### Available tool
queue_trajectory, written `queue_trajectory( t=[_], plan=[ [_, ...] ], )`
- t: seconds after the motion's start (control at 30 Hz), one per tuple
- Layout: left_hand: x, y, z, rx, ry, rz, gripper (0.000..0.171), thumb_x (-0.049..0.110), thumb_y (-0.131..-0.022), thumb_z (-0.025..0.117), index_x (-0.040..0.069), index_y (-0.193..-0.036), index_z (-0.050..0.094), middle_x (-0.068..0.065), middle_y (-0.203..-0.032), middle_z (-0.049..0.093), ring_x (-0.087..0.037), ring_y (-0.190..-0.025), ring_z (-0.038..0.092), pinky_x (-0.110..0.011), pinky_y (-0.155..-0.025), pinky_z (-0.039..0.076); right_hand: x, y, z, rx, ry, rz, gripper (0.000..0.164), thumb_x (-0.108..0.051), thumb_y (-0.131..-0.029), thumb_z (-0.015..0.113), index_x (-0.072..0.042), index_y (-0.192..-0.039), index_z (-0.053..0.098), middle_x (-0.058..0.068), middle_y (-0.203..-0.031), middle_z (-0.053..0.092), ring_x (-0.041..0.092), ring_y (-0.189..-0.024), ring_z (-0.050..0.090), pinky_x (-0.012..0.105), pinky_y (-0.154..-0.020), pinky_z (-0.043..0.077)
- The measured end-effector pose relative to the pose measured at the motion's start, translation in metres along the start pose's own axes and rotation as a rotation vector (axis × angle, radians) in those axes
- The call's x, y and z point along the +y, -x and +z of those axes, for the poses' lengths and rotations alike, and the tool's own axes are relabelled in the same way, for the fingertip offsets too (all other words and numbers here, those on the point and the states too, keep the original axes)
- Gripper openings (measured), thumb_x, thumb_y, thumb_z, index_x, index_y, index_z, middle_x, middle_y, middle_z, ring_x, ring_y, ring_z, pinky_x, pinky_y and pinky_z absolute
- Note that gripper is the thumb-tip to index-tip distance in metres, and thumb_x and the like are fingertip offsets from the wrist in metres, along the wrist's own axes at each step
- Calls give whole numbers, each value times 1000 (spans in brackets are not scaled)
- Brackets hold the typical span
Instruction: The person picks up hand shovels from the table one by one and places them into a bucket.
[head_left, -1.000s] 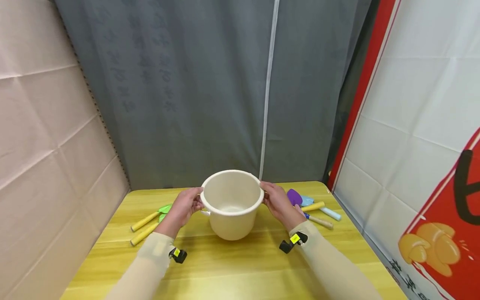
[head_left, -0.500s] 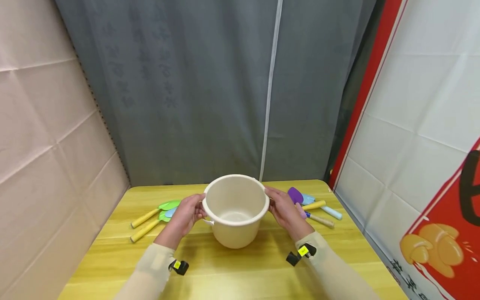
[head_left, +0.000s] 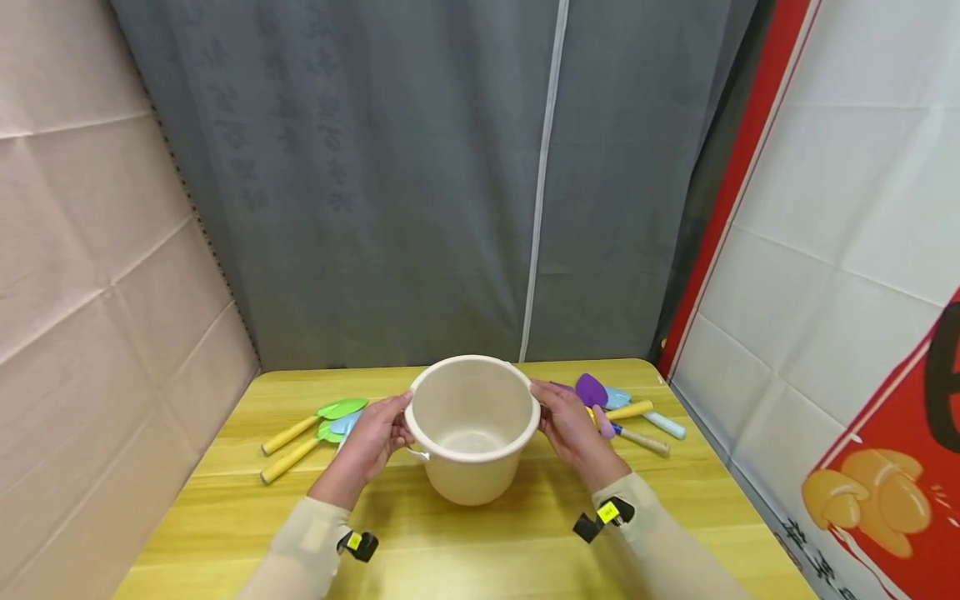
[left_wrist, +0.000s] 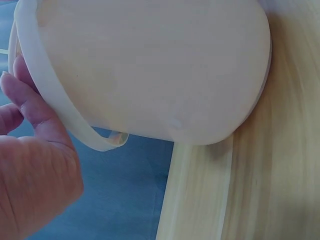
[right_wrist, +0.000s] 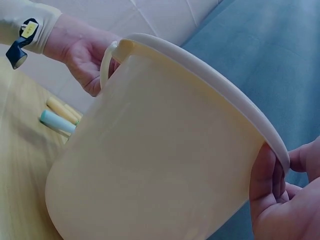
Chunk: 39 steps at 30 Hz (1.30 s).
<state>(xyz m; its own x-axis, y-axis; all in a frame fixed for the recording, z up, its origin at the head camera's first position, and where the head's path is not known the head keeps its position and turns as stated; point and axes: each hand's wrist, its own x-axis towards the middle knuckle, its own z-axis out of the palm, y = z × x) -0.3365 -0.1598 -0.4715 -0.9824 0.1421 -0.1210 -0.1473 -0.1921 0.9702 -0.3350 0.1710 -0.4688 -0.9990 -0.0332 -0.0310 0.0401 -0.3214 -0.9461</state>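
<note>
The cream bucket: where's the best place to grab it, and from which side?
Probably the rim, one hand from each side, as the left hand and right hand hold it. The bucket has its wide mouth facing up, and its lip juts beyond the wall, offering an edge to pinch.

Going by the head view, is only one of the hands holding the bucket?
No, the left hand and the right hand both grip the white bucket, at opposite sides.
</note>
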Motion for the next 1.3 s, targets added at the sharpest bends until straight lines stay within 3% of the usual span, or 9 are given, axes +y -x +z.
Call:
queue_trajectory(
  t=[0.4,0.6,0.77,0.87,0.93,1.13,1.2,1.3],
  plan=[
    [-9,-1,0,32,61,41,30,24,-114,63,2,-95,69,0,-72,60,-8,-61,55,-15,-56,48,5,0,-2,1,16,3,43,-20,-116,61,9,-148,63,11,-124,77,18,-97,70,22,-73,59],
    [-7,-3,3,74,46,68,25,20,-112,64,-5,-111,69,2,-78,61,-5,-63,53,-15,-57,47,4,1,-4,5,66,-16,39,-20,-115,62,8,-142,67,7,-108,79,12,-80,67,22,-65,56],
    [-4,-3,6,87,63,58,22,19,-111,65,-4,-110,68,1,-79,62,-4,-63,53,-13,-56,47,1,1,-12,24,198,-44,35,-26,-116,62,6,-126,73,4,-90,71,12,-70,63,24,-62,57],
    [-3,-3,7,91,74,51,21,18,-111,66,-2,-109,68,1,-80,62,-5,-63,54,-13,-56,47,-1,-1,-23,70,315,-75,32,-27,-115,63,4,-118,70,8,-87,65,15,-67,60,26,-58,57],
    [-3,-4,7,91,70,50,20,18,-111,66,-2,-110,67,1,-80,62,-5,-64,53,-13,-56,47,-2,-2,-32,118,451,-108,31,-28,-114,65,3,-117,70,10,-89,64,17,-69,61,27,-59,58],
    [-3,-2,7,98,69,41,21,19,-111,66,-2,-111,67,1,-80,61,-5,-64,53,-13,-56,47,-9,-4,-69,278,1032,-269,29,-28,-111,67,0,-116,70,11,-98,66,26,-85,63,39,-75,55],
    [-3,-2,7,95,68,38,22,19,-111,66,-3,-111,66,1,-80,61,-5,-64,54,-13,-56,48,-10,-5,-82,323,1173,-282,32,-28,-110,67,3,-120,68,16,-103,66,32,-91,63,47,-81,55],
    [-2,-1,7,94,62,40,24,21,-111,67,-3,-112,67,1,-80,62,-5,-64,54,-13,-56,48,-11,-4,-98,352,1312,-235,43,-31,-109,67,8,-128,64,25,-113,63,40,-98,64,58,-87,57]
  ],
)
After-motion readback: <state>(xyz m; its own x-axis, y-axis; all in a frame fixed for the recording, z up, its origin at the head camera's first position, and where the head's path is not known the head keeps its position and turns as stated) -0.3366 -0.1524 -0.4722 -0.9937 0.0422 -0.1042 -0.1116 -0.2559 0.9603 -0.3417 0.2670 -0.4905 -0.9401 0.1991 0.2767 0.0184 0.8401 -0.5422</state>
